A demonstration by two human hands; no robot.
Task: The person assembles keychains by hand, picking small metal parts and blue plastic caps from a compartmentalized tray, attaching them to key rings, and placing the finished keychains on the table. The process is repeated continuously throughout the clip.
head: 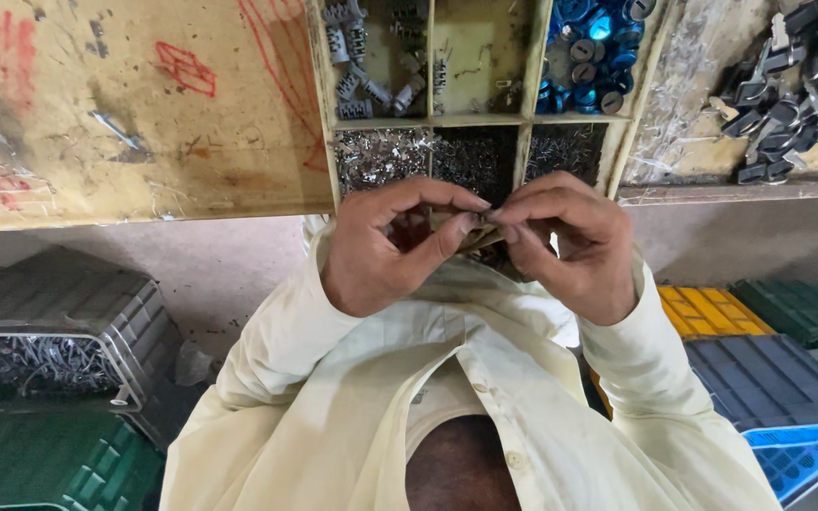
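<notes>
Your wooden worktop (134, 114), scuffed and marked with red scribbles, fills the space left of the divided wooden tray (431, 121), and a grey crate (68, 312) of metal bits sits well below and left of that tray, under the worktop edge. Right of the tray lies a heap of black plastic parts (792, 85); below and right of it are yellow (712, 312) and blue (797, 459) crates. The tray's upper right compartment holds blue caps (594, 47); its lower compartments hold small metal pieces (385, 156). Just below the tray's near edge, your left hand (385, 251) and right hand (570, 246) meet, fingertips pinched together on a small part (466, 232), mostly hidden, so each grip is closed on it.
</notes>
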